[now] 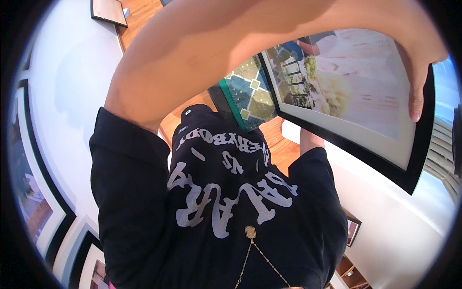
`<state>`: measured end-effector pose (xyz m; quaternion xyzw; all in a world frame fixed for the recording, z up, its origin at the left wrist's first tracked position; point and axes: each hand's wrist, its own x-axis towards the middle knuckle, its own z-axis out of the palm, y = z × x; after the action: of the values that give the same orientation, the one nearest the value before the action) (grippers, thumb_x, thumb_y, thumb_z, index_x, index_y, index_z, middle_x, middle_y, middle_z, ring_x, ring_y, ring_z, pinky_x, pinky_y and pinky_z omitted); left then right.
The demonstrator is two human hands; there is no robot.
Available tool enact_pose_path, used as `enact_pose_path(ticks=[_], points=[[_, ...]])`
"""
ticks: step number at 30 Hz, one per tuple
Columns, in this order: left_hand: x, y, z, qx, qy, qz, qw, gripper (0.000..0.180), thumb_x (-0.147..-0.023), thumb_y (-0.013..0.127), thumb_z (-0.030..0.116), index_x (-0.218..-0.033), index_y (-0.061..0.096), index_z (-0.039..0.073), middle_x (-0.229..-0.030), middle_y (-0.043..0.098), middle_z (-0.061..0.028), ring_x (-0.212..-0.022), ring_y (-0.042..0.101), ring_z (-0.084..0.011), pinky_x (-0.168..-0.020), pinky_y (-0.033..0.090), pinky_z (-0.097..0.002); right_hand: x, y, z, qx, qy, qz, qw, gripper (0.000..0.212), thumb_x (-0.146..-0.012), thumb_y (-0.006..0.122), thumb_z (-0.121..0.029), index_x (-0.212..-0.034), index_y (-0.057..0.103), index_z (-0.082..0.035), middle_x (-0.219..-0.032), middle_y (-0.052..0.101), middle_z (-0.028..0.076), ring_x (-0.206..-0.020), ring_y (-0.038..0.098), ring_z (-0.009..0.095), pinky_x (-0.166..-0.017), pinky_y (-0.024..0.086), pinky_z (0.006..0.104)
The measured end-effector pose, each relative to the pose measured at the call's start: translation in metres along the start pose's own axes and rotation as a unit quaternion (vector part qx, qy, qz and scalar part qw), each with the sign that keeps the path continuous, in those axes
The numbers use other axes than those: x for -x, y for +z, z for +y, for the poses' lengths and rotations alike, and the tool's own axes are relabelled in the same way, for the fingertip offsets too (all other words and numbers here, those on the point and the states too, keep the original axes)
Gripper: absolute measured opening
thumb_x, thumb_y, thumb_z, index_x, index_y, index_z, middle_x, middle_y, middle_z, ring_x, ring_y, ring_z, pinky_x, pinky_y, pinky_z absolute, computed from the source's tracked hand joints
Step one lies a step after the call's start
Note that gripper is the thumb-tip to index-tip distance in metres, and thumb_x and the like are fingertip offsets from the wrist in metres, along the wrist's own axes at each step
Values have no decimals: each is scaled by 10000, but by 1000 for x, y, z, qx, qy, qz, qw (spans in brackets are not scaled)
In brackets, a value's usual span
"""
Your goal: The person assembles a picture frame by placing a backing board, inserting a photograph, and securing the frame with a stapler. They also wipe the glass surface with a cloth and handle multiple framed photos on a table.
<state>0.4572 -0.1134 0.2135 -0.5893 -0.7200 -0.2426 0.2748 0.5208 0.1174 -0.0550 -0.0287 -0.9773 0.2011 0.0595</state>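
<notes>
Frame (346,147), black: beneath left forearm (250,43), spanning left hand (423,58) to right forearm (310,140); long axis uncertain, partly covered. Nearer is the left hand, half-curled round its outer edge, gripping. Right hand hidden; grip cannot be told. Frame contains print (337,82). Green patterned textile (250,94): left of right forearm. Shelf (352,275): well behind right forearm; contents unclear.

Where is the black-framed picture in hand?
In the head view's upper right, the black-framed picture is held by the left hand, just right of the green patterned textile.
</notes>
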Motion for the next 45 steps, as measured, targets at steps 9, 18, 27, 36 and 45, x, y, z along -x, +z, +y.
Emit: enact_pose_path(ticks=[9, 18, 27, 36, 45], points=[[42, -11, 11, 64, -49, 195, 977, 400, -793, 606, 412, -728, 660, 21, -1045, 564, -230, -1076, 481, -402, -1007, 249, -635, 42, 43, -54, -218, 79, -130, 964, 266, -935, 481, -201, -914, 630, 19, -758, 634, 117, -641, 617, 221, -568, 523, 365], [130, -63, 99, 325, -580, 303, 683, 801, -750, 577, 110, -1474, 257, -11, -1015, 562, -111, -871, 593, -158, -758, 506, -225, 9, 133, 22, -415, 314, -327, 789, 208, -895, 547, -165, -895, 634, 24, -766, 601, 86, -667, 606, 216, -603, 553, 393], [239, -114, 103, 405, -674, 270, 556, 687, -754, 548, -41, -1400, 312, -47, -1258, 531, -226, -1096, 610, -285, -950, 520, -377, 18, 130, -12, -337, 317, -314, 829, 209, -856, 562, -145, -940, 648, 26, -833, 604, 108, -707, 591, 248, -576, 553, 485], [326, -100, 98, 277, -772, 254, 512, 538, -881, 576, 20, -1375, 369, -29, -1261, 546, -172, -1106, 586, -224, -937, 479, -323, 26, 130, -38, -141, 348, -242, 895, 301, -791, 556, -171, -999, 689, 2, -1063, 670, 221, -1033, 644, 350, -843, 529, 422], [378, -88, 92, 255, -826, 257, 431, 460, -945, 593, 179, -1335, 444, -13, -1214, 581, -102, -1080, 585, -171, -913, 481, -304, 28, 147, -24, -175, 277, -137, 935, 450, -817, 599, -368, -1067, 677, -1, -1158, 635, 224, -1121, 590, 368, -961, 454, 419]])
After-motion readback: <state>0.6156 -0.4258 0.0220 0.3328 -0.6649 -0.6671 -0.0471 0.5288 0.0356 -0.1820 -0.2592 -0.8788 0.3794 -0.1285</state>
